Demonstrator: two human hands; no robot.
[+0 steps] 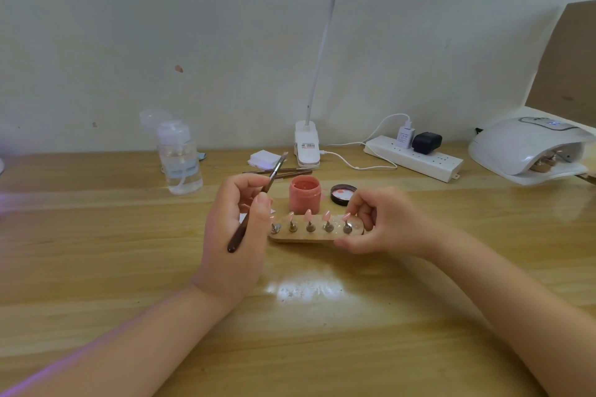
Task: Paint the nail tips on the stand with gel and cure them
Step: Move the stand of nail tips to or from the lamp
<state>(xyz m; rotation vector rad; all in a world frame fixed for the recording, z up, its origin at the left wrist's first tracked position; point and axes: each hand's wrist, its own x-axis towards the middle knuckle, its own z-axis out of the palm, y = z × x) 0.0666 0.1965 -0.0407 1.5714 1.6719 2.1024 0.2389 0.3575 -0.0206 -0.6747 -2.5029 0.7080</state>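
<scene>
A wooden nail stand (pixel 303 236) lies on the table, carrying several pink nail tips (pixel 308 213) on small metal holders. My left hand (pixel 237 235) holds a dark-handled brush (pixel 254 203) at the stand's left end, bristles pointing up and away. My right hand (pixel 383 222) grips the stand's right end between thumb and fingers. Just behind the stand is an open pink gel jar (pixel 304 193), with its dark lid (pixel 343 194) lying to its right. A white curing lamp (pixel 529 148) sits at the far right, with another stand partly visible inside it.
A clear pump bottle (pixel 180 161) stands at the back left. Two spare brushes (pixel 280 172), a white pad (pixel 264 158), the clip base of a desk lamp (pixel 307 145) and a power strip (pixel 416 158) with plugs line the back edge. A brown board (pixel 567 61) leans against the wall.
</scene>
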